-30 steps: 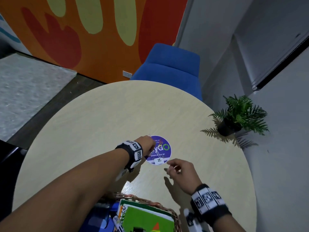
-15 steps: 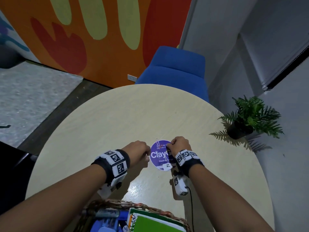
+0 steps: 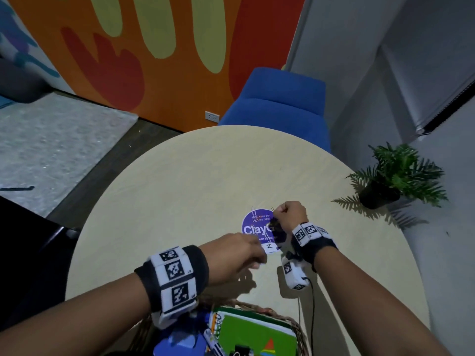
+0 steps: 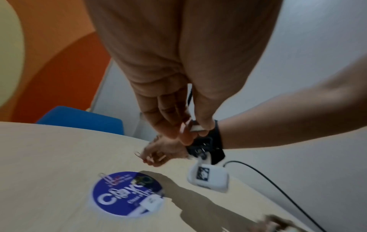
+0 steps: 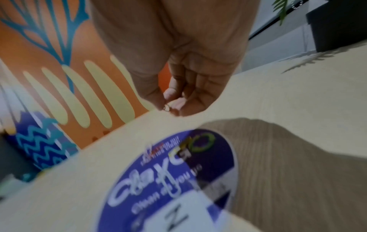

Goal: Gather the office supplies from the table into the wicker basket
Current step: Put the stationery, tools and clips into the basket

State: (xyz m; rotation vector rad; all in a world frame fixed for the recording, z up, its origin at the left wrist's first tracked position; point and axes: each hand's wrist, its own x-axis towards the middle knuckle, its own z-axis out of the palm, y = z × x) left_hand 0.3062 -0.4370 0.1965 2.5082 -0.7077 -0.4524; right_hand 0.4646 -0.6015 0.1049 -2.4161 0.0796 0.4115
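Loose paper clips (image 3: 254, 214) lie on a round purple sticker (image 3: 253, 231) in the middle of the pale round table (image 3: 180, 191). My right hand (image 3: 279, 214) hovers at the sticker's right edge, thumb and fingers pinching one paper clip (image 5: 166, 108) whose end sticks out (image 4: 137, 154). My left hand (image 3: 253, 255) hangs at the sticker's near left edge, fingertips (image 4: 186, 135) pinched round a small pale paper clip (image 4: 195, 128). More clips (image 4: 105, 176) (image 5: 174, 186) stay on the sticker. The wicker basket (image 3: 295, 327) stands at the near edge, holding a green notebook (image 3: 252, 332).
A potted plant (image 3: 380, 191) stands at the table's right edge. A blue chair (image 3: 280, 109) sits behind the far edge. A black cable (image 3: 311, 304) hangs from my right wrist camera (image 3: 293, 274) beside the basket. Blue items (image 3: 177, 340) and a marker (image 3: 213, 340) fill the basket's left part.
My right hand went forward from the near side to the sticker's right edge and took hold of a clip. My left hand drew back off the sticker toward me.
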